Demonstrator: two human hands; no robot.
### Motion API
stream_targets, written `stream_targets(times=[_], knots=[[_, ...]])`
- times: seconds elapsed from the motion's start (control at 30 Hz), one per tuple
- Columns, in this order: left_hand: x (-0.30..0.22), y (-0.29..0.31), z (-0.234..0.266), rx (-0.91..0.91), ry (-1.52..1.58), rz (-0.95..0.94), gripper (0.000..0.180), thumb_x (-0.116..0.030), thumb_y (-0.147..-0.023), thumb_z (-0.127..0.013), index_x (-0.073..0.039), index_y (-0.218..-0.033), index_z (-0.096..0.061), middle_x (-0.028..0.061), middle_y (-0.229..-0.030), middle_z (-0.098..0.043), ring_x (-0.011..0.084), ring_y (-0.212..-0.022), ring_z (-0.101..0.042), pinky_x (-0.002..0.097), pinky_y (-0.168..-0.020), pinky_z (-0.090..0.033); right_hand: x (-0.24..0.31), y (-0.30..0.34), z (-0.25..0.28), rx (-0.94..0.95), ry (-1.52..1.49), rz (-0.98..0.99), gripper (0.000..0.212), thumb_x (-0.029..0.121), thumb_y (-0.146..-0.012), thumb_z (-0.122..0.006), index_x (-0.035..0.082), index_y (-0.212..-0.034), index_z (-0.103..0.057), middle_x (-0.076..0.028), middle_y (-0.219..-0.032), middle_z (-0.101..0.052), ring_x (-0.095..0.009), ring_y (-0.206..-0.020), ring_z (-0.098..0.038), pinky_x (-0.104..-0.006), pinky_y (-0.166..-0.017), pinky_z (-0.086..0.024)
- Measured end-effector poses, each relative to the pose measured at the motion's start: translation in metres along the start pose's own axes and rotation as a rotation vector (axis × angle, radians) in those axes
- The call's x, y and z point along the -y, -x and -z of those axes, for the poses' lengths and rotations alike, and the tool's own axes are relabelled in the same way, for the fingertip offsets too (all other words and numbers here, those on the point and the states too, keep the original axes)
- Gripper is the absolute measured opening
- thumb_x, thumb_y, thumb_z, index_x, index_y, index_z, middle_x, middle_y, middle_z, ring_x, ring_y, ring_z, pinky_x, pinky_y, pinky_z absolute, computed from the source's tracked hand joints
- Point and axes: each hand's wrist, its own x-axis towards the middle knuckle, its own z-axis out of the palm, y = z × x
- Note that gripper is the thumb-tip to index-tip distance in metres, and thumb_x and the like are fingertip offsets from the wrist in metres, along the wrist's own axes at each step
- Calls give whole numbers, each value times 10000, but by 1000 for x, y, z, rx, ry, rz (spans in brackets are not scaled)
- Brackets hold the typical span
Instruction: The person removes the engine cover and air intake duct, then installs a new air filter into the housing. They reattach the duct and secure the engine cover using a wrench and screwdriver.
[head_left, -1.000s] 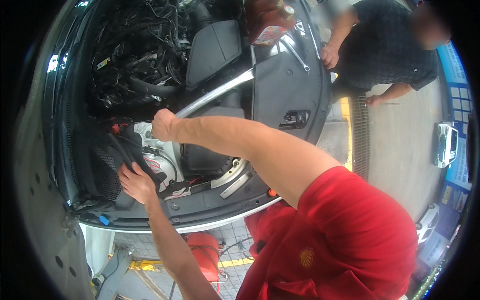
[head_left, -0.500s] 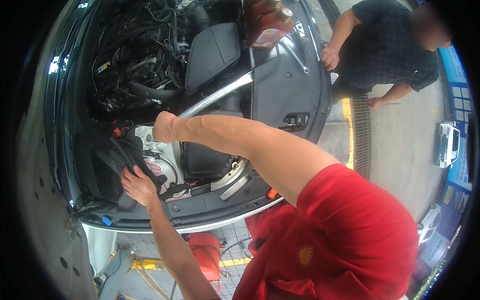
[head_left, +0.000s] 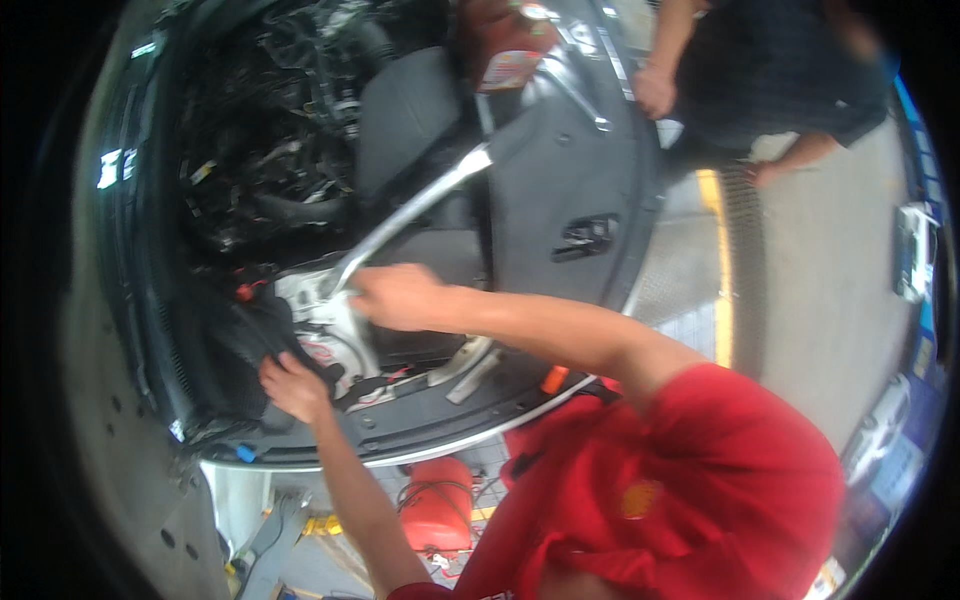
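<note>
My left hand [head_left: 293,388] lies on the black plastic cowl panel [head_left: 225,345] at the rear corner of a car's engine bay, fingers stretched over its edge. My right hand [head_left: 400,297] has its fingers curled in beside the white metal strut tower [head_left: 350,328], just below the lower end of a silver brace bar [head_left: 415,208]. Motion blur and the hand itself hide whatever those fingers hold. A red plug-like part [head_left: 246,291] shows by the cowl's inner edge.
The engine [head_left: 270,150] fills the upper left. A red-brown oil jug [head_left: 510,45] and a wrench [head_left: 575,92] lie on the black front cover [head_left: 560,180]. A co-worker's hand [head_left: 655,92] rests at the car's front edge. On the floor stands a red tank [head_left: 437,505].
My right hand has moved right and down, away from the top of the strut tower. My left hand stays at the cowl's edge while the whole view has shifted.
</note>
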Motion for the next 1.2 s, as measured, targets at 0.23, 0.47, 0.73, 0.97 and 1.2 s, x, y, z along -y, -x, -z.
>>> stream_targets(times=[0.23, 0.47, 0.73, 0.97, 1.2], knots=[[27, 1, -7, 57, 55, 86, 511, -427, -1186, -525, -12, -1470, -613, 221, -1513, -614, 452, -1379, -588, 568, -1109, -487, -74, 194, 100, 223, 81, -467, 330, 343, -1108, -643, 101, -1333, -630, -221, -1015, -798, -493, -999, -745, -602, -890, -577], [26, 6, -5, 51, 114, 72, 528, -417, -1190, -521, 13, -1487, -597, 236, -1521, -604, 455, -1400, -576, 561, -1150, -459, -88, 191, 121, 21, -45, -548, 364, 265, -1101, -675, 42, -1385, -629, -237, -1123, -792, -461, -1086, -757, -521, -949, -599], [20, 3, 3, 96, 167, 91, 561, -394, -1206, -497, 78, -1500, -570, 309, -1498, -589, 506, -1380, -563, 575, -1151, -436, -92, 101, 126, -81, -153, -498, 416, 170, -1073, -730, 4, -1437, -619, -200, -1264, -760, -353, -1018, -785, -432, -873, -635], [25, 9, 2, 147, 116, 152, 641, -483, -1217, -430, 52, -1554, -541, 288, -1533, -563, 482, -1418, -550, 574, -1157, -429, -98, 55, 121, -60, -191, -589, 598, 129, -1084, -704, -20, -1620, -486, -244, -1501, -627, -322, -905, -738, -398, -827, -613], [33, 14, 1, 184, 87, 204, 741, -564, -1206, -389, 62, -1585, -508, 306, -1550, -537, 486, -1428, -541, 575, -1159, -427, -115, 14, 109, 16, 118, -534, 659, 216, -1170, -598, -87, -1698, -346, -328, -1559, -560, -297, -1258, -702, -370, -1086, -550]])
